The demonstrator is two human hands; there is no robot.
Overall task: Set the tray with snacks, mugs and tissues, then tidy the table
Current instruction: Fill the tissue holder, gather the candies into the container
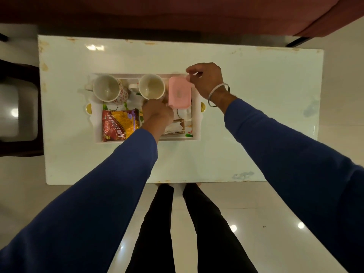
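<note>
Bare bench (256, 91) lies right of the tray (197, 123); inside, two mugs (106, 88) (151, 86), pink box (179, 91) and snack packet (120, 125) crowd it.

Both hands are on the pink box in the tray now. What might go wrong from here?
1. The pink box sits close beside the right mug; shifting it may knock the mug.
2. The right hand pinches only its far corner, so it might slip.
3. The left hand hides the box's near end, so its seating is unclear.

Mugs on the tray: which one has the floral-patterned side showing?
The left mug, at the tray's far-left corner, shows small red flowers on its outer wall. The other mug, beside the pink box, shows only its plain white rim and inside.
</note>
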